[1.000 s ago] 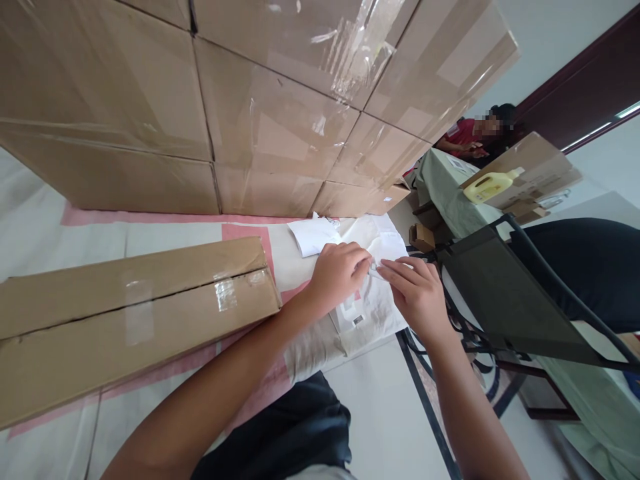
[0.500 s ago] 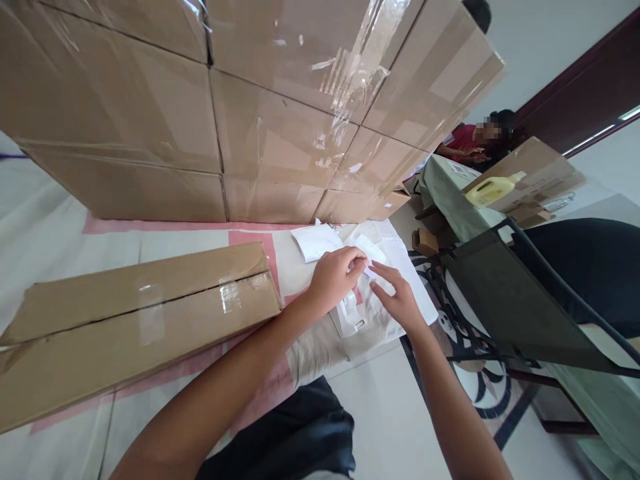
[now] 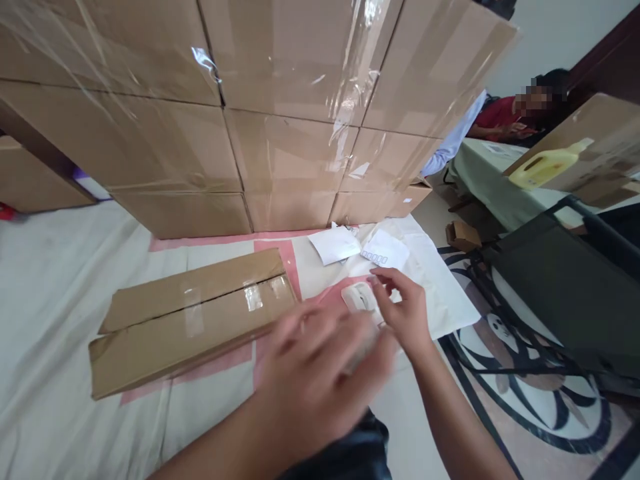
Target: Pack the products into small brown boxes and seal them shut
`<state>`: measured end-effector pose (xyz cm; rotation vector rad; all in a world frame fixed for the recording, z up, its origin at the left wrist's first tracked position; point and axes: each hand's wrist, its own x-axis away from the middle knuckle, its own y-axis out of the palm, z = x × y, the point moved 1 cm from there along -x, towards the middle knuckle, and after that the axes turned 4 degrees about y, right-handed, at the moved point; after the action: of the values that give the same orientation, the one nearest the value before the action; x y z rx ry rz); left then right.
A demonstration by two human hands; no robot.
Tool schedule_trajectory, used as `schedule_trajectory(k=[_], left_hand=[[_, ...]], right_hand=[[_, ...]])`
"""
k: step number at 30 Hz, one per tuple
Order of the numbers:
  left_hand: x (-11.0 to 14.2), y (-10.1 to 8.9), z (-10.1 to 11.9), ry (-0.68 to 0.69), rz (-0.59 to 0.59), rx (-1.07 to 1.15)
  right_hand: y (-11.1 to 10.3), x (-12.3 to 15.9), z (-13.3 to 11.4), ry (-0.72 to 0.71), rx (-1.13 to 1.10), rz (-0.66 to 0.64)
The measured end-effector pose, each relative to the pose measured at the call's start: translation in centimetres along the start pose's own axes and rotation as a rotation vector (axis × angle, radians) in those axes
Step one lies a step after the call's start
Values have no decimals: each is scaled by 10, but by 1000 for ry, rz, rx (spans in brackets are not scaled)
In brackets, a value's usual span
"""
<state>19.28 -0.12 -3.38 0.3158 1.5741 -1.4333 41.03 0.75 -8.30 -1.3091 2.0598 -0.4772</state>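
My left hand (image 3: 325,373) is raised close to the camera, in front of my right hand, its bent fingers smeared by motion. Whether it holds anything I cannot make out. My right hand (image 3: 403,307) hovers over the cloth with the tips of thumb and forefinger close together, and anything between them is too small to see. Just left of those fingertips lies a white plastic object (image 3: 359,295), perhaps a tape dispenser, partly covered by my hands. Beyond it are a white sheet of paper (image 3: 334,245) and a white printed packet (image 3: 387,250).
A long taped carton (image 3: 200,320) lies on the cloth at left. Behind stands a wall of stacked cardboard boxes (image 3: 285,153) under clear film. To the right are a dark chair (image 3: 555,280), a yellow jug (image 3: 545,165) on another table, and a seated person (image 3: 505,123).
My left hand has pulled away from the right and come up nearer the camera. My right hand's fingertips have drawn together. The view has shifted, showing more on the left.
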Motion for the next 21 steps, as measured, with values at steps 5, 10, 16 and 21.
schedule_trajectory(k=[5,10,16,21], left_hand=[[48,-64,-78,-572,-350,-498],[75,-67,-130,-700,-658,-483],[77,-69,-130,-645,-681,-435],[78,-70,-138,-639,-701,-472]], right_hand=[[72,14,-25,-58,-44,-171],[120,-2,-30,26,-51,-290],[123,6,-32,-34,-199,-370],[124,6,-38,-56,-205,-316]])
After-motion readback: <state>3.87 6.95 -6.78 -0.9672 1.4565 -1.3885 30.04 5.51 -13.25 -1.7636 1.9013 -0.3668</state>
